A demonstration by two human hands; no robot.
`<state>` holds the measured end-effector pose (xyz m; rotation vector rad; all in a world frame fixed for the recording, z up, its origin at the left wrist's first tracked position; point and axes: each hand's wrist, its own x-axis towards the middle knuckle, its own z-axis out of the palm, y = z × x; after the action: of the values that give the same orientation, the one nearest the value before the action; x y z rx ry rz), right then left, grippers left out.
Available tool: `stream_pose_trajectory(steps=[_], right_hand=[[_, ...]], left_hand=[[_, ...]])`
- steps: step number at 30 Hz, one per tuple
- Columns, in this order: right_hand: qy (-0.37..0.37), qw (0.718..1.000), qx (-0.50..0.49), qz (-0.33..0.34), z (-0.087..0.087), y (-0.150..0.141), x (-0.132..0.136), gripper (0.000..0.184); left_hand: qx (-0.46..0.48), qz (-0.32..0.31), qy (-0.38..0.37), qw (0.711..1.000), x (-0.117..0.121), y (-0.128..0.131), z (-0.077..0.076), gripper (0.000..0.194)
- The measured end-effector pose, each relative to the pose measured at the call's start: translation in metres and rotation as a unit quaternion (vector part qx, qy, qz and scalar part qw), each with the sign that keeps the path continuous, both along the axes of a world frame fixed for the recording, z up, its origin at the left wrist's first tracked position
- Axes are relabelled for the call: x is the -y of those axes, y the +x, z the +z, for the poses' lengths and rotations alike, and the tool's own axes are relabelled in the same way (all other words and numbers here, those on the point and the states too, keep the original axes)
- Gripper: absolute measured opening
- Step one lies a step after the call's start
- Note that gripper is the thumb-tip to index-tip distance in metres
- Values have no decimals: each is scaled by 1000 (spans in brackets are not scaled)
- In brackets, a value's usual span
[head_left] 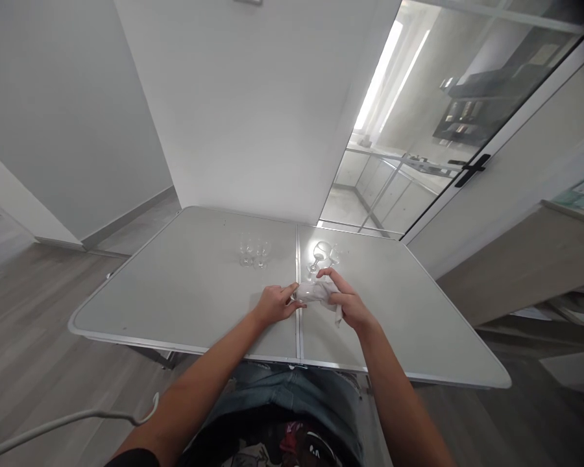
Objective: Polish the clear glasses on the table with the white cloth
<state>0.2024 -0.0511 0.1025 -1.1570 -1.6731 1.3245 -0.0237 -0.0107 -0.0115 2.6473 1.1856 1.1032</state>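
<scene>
Low over the table's middle seam, my left hand [278, 303] pinches one end of a small clear glass [307, 293] lying sideways. My right hand [349, 303] is closed around a crumpled white cloth [327, 293], which is pressed against the glass's other end. Part of the cloth hangs below my right fingers. Just beyond my right hand are clear stemmed glasses [321, 251], at least one of them tilted or lying over. To the left of the seam, several small clear glasses [254, 254] stand upright in a close group.
Everything rests on a pale folding table [185, 292] with a metal rim and a centre seam. A white wall [253, 117] rises behind it. At right are a glass-paned door with a black handle [472, 170] and a wooden shelf unit [516, 259]. A pale cable [78, 415] crosses the lower left.
</scene>
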Motion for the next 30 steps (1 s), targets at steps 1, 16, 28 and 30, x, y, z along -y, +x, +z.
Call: stream_pose_trajectory(steps=[1,16,28,30], right_hand=[[18,1000,4,-16,-4,-2,2,56],[-126,973,-135,-137,-8,-19,0,44],[215,958,188,-4,-23,-13,4,81],[274,930,239,51,-27,-3,-2,82]], left_hand=[[-2,9,0,1000,0,1,-1,51],[-41,15,46,998,-3,-7,2,48],[-39,30,48,998,-4,-6,5,45],[-36,23,47,998,-4,-6,4,47]])
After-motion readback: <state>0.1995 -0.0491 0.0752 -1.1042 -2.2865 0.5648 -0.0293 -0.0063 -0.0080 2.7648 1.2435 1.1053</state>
